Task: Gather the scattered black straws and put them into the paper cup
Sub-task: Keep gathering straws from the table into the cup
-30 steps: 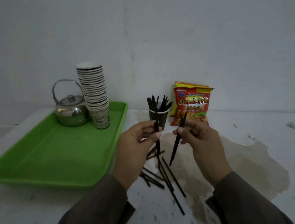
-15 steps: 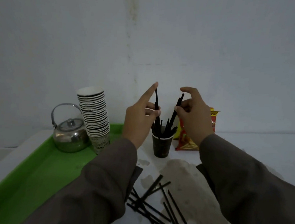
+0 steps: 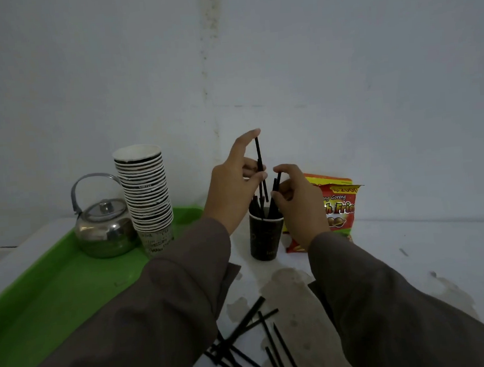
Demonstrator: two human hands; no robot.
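Black straws (image 3: 259,164) pinched in left hand (image 3: 232,190) and right hand (image 3: 297,202), now lower, tips inside paper cup (image 3: 265,239).

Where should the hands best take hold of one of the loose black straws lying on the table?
Probably near the middle of the outermost right loose straw, pinched from above across its width. It lies flat on the table, apart from the crossed ones, so its sides are free for fingertips.

2 long sleeves, dark grey-brown, plain matte cloth, no print. Loose, wide cut, soft folds along forearms. Left sleeve (image 3: 147,321) cuff open, hem flaring at wrist. Right sleeve (image 3: 389,302) cuff likewise loose. Left hand (image 3: 232,190), right hand (image 3: 300,207) bare, ungloved.
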